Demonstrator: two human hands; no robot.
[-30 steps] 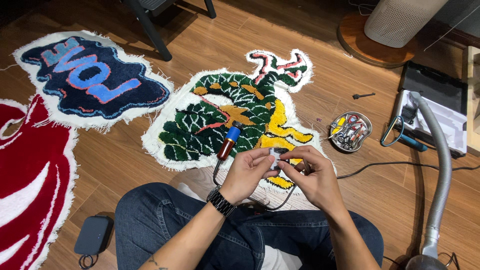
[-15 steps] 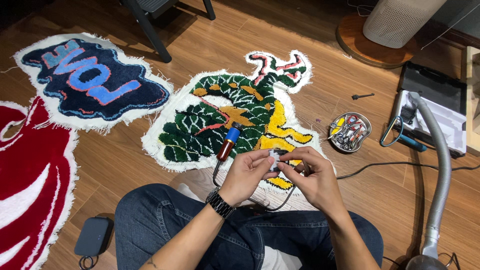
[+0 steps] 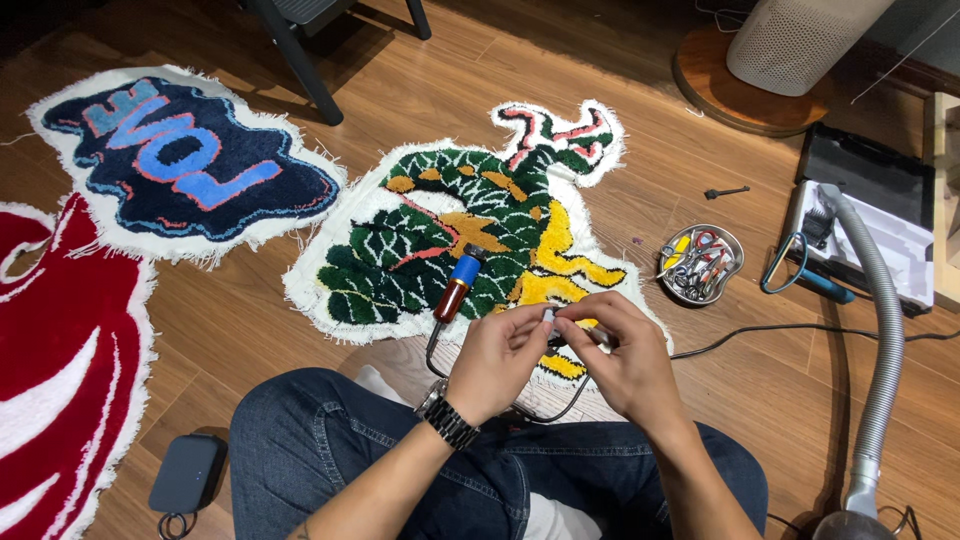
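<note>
Almost nothing has shifted across the last second: both hands stay pinched together over the near edge of the green and yellow tufted rug [image 3: 470, 240] on the wooden floor [image 3: 640, 170]. The left hand [image 3: 500, 358] and right hand [image 3: 625, 360] are each closed narrowly on a small pale part [image 3: 550, 322] held between their fingertips; what it is cannot be made out. A red and blue corded tool [image 3: 458, 285] lies untouched on the rug just beyond the left hand, so the fiddling looks unfinished. A metal dish of scissors [image 3: 702, 265] sits toward the right
</note>
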